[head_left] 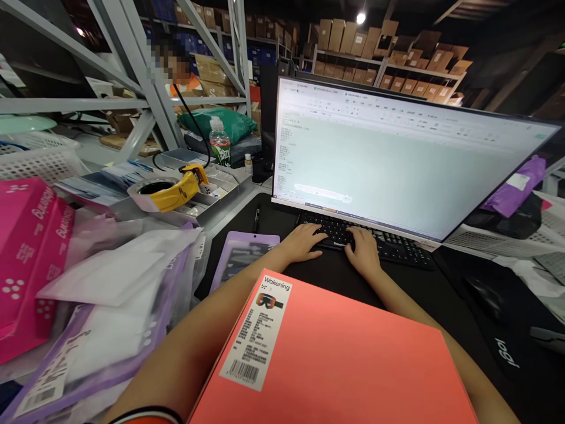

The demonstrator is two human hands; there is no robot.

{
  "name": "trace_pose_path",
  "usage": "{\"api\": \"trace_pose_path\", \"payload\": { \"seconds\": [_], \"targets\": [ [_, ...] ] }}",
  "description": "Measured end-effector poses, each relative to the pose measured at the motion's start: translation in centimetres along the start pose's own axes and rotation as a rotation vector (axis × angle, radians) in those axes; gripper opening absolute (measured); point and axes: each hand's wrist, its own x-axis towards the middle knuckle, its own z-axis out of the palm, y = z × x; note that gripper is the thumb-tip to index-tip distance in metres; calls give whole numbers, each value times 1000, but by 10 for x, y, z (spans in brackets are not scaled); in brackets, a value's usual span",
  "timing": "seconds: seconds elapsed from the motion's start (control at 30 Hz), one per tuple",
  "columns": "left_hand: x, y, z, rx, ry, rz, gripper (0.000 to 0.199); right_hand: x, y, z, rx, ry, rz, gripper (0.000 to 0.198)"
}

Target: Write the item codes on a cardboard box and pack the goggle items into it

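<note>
Both of my hands rest on a black keyboard (392, 247). My left hand (303, 242) lies over its left end with the fingers spread on the keys. Just right of it, my right hand (362, 250) is also on the keys, fingers apart. Neither one holds anything. Between my forearms, close to me, stands a coral-orange box (353, 365) with a white printed label (256, 335) showing goggles and a barcode. Behind the keyboard a large monitor (375, 159) displays a text document.
A black mouse (485, 297) sits at the right. To the left are a pink box (30, 265), purple-edged plastic bags (132, 330), a yellow tape dispenser (183, 189) on a divided tray, a bottle (219, 144) and a pen (256, 219). Another person (179, 68) is beyond the metal frame.
</note>
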Motion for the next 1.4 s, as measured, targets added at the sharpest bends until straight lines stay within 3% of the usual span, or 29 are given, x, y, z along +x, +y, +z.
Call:
{"api": "trace_pose_path", "payload": {
  "seconds": [0.4,1.4],
  "targets": [
    [1,3,-7,-9,-46,-20,60,-3,3,5,23,-56,6,38],
    [-1,1,-2,4,-9,-4,57,-1,1,5,47,-59,35,34]
  ]
}}
